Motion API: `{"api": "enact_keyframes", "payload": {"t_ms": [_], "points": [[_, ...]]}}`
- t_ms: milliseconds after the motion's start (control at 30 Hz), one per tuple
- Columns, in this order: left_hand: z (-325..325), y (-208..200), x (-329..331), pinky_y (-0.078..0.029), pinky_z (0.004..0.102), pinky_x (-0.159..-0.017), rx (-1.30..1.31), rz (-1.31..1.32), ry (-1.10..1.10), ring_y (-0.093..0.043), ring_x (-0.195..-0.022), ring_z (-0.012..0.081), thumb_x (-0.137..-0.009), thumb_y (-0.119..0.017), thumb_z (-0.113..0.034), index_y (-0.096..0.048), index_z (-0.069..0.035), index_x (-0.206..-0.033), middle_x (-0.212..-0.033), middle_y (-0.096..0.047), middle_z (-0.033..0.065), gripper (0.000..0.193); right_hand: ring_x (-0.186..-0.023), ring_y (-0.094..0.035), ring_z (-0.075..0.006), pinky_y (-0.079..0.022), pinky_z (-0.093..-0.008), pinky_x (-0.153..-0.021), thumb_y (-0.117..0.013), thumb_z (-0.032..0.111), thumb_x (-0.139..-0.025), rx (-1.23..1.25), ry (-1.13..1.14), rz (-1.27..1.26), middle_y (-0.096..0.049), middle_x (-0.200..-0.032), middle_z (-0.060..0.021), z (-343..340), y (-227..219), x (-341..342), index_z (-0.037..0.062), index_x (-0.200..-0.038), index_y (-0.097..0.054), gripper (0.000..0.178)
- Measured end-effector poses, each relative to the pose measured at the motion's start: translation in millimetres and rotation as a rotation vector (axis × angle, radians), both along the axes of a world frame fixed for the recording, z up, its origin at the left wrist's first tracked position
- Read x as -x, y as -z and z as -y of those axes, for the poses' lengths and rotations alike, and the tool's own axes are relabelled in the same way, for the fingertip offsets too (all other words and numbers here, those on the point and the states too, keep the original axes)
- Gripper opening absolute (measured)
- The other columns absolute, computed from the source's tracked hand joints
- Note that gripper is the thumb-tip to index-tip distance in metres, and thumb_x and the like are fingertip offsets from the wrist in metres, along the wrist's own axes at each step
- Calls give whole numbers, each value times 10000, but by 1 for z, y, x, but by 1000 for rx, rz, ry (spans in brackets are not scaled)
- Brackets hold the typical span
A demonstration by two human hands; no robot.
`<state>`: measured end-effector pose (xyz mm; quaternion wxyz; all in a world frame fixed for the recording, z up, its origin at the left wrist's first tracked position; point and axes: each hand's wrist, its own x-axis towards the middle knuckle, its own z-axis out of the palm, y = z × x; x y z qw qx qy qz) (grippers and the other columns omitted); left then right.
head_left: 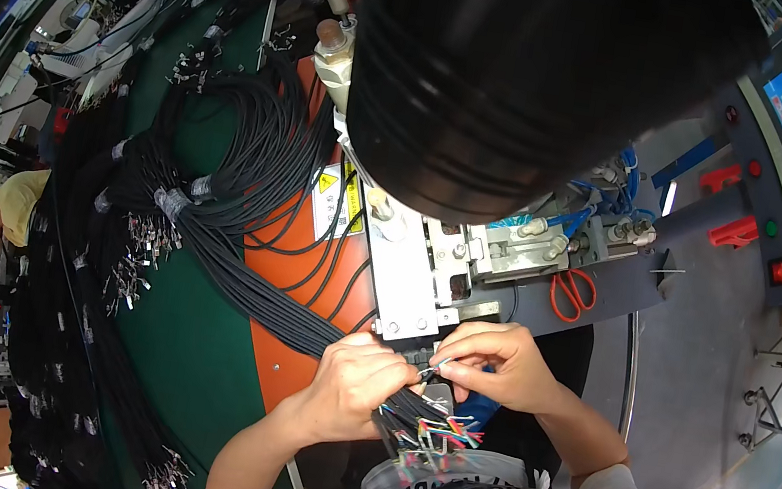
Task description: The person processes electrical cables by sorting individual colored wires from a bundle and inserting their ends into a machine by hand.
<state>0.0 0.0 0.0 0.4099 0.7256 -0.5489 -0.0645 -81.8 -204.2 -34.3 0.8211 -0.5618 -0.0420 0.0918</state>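
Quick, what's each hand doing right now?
Left hand: closed on black cables.
Right hand: fingertips pinched together on thin wire ends.

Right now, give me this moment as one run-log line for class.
Left hand: curled over black cable bundle | Right hand: pinching at thin wires | Coloured wire ends: splayed toward the person

Glare whitens the metal plate (399, 271) — bright light, edges bowed and dark.
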Motion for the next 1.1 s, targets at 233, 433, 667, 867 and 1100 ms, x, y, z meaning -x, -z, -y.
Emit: {"api": "enact_keyframes", "payload": {"t_ms": [233,433,667,867,1100], "points": [[2,2,24,-396,328,-581,-164,225,-208,-557,-611,209,-692,-651,-111,-641,-9,-939,-757,-598,74,268,-510,-569,-207,-454,-321,-456,-679,74,-767,1197,291,525,-544,-739,-61,-12,-14,5,29,-760,-582,107],[1,-3,21,-430,346,-637,-256,285,-85,-550,-723,241,-600,-704,-182,-619,2,-1155,-898,-572,84,591,-540,-580,-245,-455,-348,-474,-670,58,-784,1150,256,436,-571,-766,-79,-10,-5,6,23,-795,-578,99],[1,-11,21,-436,353,-637,-319,254,-52,-535,-732,241,-601,-700,-159,-594,14,-1189,-869,-537,76,621,-572,-599,-256,-469,-345,-487,-654,48,-808,1119,272,429,-584,-800,-91,-13,-5,9,7,-854,-592,87],[6,-13,26,-436,349,-643,-367,281,-99,-534,-726,239,-592,-694,-131,-597,25,-1176,-823,-506,71,612,-576,-604,-241,-478,-338,-491,-656,57,-823,1149,296,453,-587,-819,-83,-14,-5,9,15,-880,-605,88],[14,-23,17,-456,331,-651,-420,308,-74,-561,-755,221,-686,-628,-79,-613,40,-1104,-827,-520,77,435,-586,-620,-240,-490,-337,-495,-662,73,-820,1334,74,425,-598,-833,-88,-6,-17,5,27,-905,-618,106]]}}
